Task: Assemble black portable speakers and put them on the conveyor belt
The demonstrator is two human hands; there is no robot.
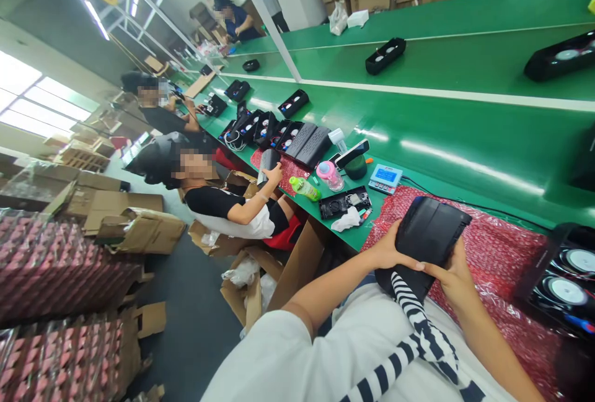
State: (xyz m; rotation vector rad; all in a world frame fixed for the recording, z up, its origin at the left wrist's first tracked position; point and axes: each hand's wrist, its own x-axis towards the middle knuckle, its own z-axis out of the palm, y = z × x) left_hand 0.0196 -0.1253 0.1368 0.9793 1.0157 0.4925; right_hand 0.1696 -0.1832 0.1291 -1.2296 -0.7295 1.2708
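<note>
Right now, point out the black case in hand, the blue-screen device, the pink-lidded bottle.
Black case (427, 228): head view, middle of its upward face.
Blue-screen device (386, 176): head view, lit screen.
Pink-lidded bottle (326, 170): head view, lid.

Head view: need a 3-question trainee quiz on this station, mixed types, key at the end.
1. Multiple choice: what colour is the bench under the red bubble wrap?
A) brown
B) green
C) white

2. True or false: the left hand and the right hand are both on the same black case.

3. Fill in the blank: the small box-shaped device on the bench has a lit ____ screen.

Key: 1 B; 2 true; 3 blue
</note>
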